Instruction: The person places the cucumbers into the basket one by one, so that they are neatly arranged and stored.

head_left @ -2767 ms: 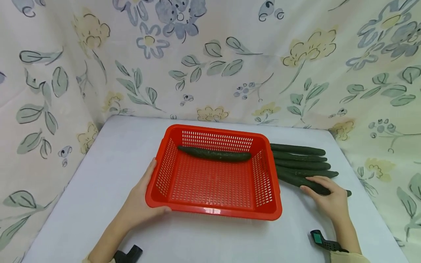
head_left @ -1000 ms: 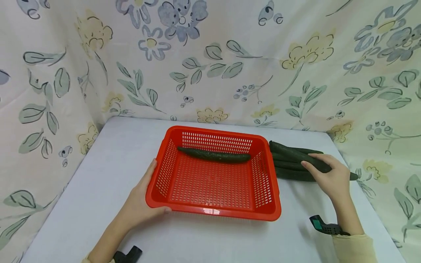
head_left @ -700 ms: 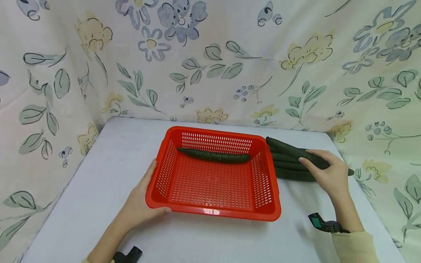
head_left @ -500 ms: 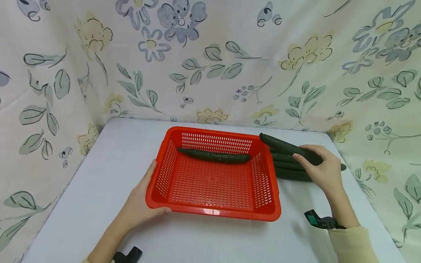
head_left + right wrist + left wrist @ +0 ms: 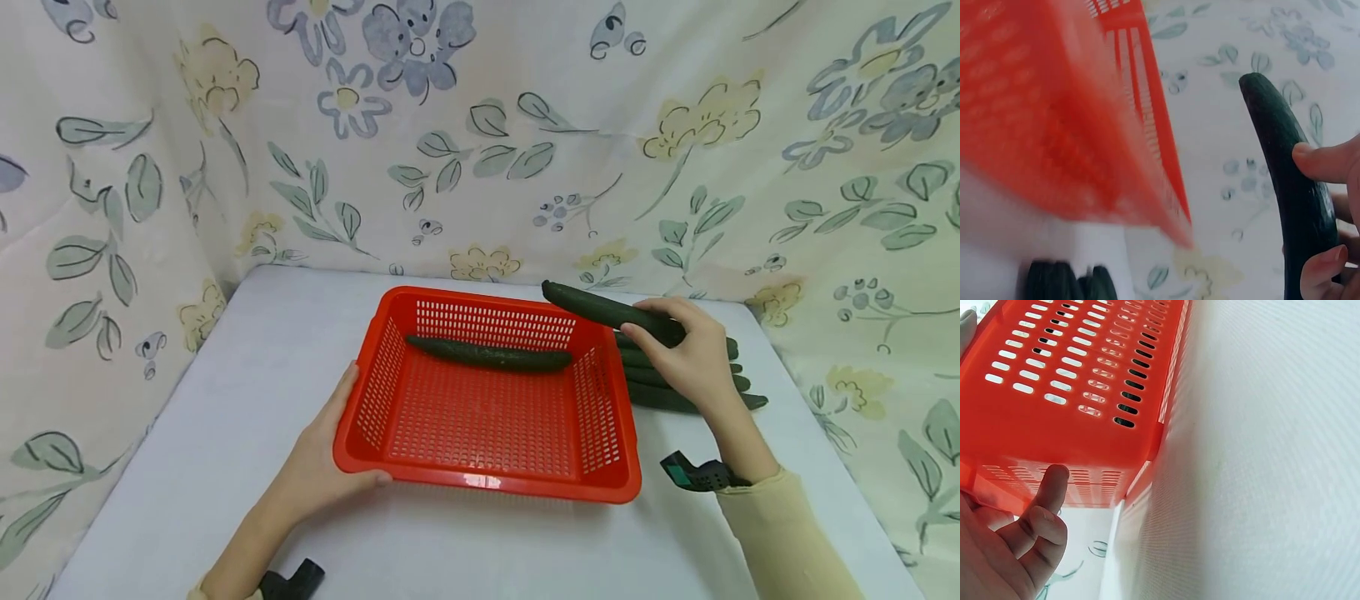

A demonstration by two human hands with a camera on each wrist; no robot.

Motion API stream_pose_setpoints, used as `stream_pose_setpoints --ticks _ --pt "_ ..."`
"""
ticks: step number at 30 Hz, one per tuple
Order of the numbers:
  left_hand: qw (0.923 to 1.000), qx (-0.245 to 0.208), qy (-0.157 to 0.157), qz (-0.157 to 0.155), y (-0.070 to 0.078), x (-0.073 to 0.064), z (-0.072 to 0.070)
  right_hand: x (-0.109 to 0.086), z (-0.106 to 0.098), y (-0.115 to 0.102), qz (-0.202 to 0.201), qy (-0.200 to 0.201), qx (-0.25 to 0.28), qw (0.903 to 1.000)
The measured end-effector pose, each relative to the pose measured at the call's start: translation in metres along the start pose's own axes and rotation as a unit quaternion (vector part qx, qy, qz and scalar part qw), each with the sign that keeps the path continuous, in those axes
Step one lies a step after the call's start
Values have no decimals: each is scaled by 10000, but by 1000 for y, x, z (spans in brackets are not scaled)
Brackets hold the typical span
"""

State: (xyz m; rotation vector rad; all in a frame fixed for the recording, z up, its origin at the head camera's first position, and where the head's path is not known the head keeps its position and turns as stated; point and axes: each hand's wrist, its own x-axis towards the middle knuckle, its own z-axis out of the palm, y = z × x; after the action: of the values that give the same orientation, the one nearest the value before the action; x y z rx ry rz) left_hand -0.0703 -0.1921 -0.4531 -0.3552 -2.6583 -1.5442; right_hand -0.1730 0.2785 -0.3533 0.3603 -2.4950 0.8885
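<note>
In the head view a red plastic basket [image 5: 487, 482] sits on the table, one cucumber [image 5: 491, 357] lying along its far side. My left hand [image 5: 318, 467] holds the basket's near left corner, thumb at the front rim; the left wrist view shows its fingers against the outer wall [image 5: 1054, 440]. My right hand [image 5: 693, 350] grips another cucumber [image 5: 592, 305] between thumb and fingers, raised above the basket's far right corner and tilted, its free end pointing left. In the right wrist view that cucumber [image 5: 1279, 144] appears apart from the basket.
Several more cucumbers [image 5: 663, 398] lie side by side on the white table [image 5: 285, 333], right of the basket and partly hidden by its wall and my right hand. A floral cloth [image 5: 480, 167] hangs behind the table and along its sides.
My right hand has picked up the nearest cucumber from the row, lifted it and carried it left to the basket's far right corner. The left hand and basket have stayed almost still.
</note>
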Motion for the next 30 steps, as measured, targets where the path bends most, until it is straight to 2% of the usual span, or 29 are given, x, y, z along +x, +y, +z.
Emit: stream_pose_setpoints --ticks 9,15,30 --pt "10000 -78 -51 24 3 1 -1 18 18 -27 -132 -157 375 9991" --pt "10000 -17 -46 -43 1 0 -1 28 32 -48 -399 -260 578 9972" --pt "9999 -102 -73 -30 2 1 -1 39 64 -87 -875 -561 1012 9894"
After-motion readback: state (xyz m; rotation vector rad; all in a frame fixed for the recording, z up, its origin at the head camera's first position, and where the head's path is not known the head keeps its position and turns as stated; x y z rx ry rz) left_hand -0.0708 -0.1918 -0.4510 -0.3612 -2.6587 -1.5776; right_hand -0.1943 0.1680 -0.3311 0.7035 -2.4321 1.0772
